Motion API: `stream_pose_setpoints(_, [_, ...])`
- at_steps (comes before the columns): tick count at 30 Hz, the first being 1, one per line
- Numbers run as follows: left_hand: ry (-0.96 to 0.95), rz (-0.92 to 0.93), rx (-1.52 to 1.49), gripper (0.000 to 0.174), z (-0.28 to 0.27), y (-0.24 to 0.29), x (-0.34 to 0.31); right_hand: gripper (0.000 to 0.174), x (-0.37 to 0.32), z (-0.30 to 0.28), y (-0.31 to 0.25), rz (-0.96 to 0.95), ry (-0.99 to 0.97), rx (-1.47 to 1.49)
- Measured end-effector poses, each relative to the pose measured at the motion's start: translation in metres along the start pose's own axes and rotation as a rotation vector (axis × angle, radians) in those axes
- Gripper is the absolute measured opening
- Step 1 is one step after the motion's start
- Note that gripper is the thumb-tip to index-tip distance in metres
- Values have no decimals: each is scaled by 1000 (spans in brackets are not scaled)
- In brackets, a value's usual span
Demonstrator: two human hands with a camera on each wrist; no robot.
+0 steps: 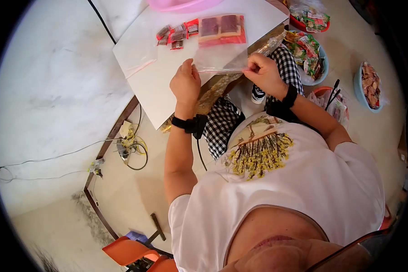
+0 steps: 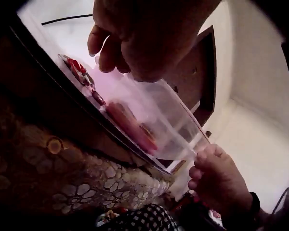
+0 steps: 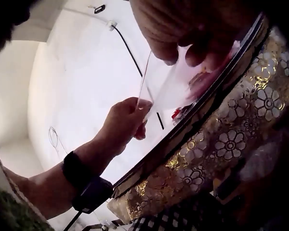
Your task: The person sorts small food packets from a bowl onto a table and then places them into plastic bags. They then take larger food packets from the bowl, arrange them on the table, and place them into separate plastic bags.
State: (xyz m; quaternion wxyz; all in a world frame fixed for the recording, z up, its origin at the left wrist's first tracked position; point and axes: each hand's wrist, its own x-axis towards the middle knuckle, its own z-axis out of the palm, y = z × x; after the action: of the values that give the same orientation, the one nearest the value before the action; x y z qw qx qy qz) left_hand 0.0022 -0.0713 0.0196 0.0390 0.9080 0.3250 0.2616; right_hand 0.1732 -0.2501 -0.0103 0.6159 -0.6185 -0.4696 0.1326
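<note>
A clear zip bag with a red seal line along its mouth stretches between the two hands at the table's near edge. Inside its far part lie flat red packs with two dark squares showing. The right hand pinches the right end of the seal between thumb and curled fingers. At the other end, the left hand pinches the bag's corner, as the right wrist view shows with that hand. Several small red-and-brown sachets lie loose on the white table, left of the packs.
Another clear bag with a red line lies at the table's left side. A pink basin stands at the far edge. On the floor to the right are several basins of packets, one blue. Cables lie on the left.
</note>
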Motion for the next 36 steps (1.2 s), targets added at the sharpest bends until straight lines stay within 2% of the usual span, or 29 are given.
stream_pose_setpoints(3, [-144, 147, -109, 21, -9, 0, -5, 18, -5, 2, -9, 48, -82, -5])
stream_pose_setpoints(4, [-261, 95, -194, 22, -17, 1, -3, 15, -6, 3, -13, 72, -108, 19])
stream_pose_setpoints(6, [-494, -15, -365, 23, -36, 0, 6, 12, -5, 5, -10, -7, -81, -5])
stream_pose_setpoints(7, [-449, -32, -526, 28, -34, -13, 15, 12, -5, 4, -11, -23, -66, 4])
stream_pose_setpoints(8, [-325, -104, -775, 24, -22, -25, 25, 12, -5, 4, -11, -37, -51, 12])
stream_pose_setpoints(10, [-140, 25, -437, 22, -23, -44, 54, 13, -6, 2, -5, -44, -100, -26])
stream_pose_setpoints(13, [-22, 270, -61, 21, -4, -73, 93, 14, -4, -4, -1, -63, -141, -79])
stream_pose_setpoints(16, [-78, 244, 51, 31, 18, -78, 118, 13, -3, -11, 0, -45, -181, -95])
stream_pose_setpoints(22, [-360, 286, 280, 49, 37, -68, 133, 11, -2, -13, -3, -51, -227, -132])
stream_pose_setpoints(25, [-408, 229, 316, 42, 33, -57, 133, 11, 0, -13, -4, -63, -239, -162])
stream_pose_setpoints(28, [-353, 194, 123, 33, 31, -73, 130, 13, 2, -14, -3, -77, -243, -187])
stream_pose_setpoints(30, [-314, 21, -173, 35, 21, -90, 133, 12, 2, -14, -2, -68, -245, -185])
stream_pose_setpoints(32, [-175, -354, -538, 35, 13, -88, 130, 12, 3, -16, -2, -71, -237, -167])
stream_pose_setpoints(34, [-84, -358, -532, 35, 11, -92, 125, 12, 4, -17, -3, -83, -233, -164])
stream_pose_setpoints(36, [-86, -395, -351, 42, 17, -88, 113, 12, 5, -18, -4, -105, -232, -173])
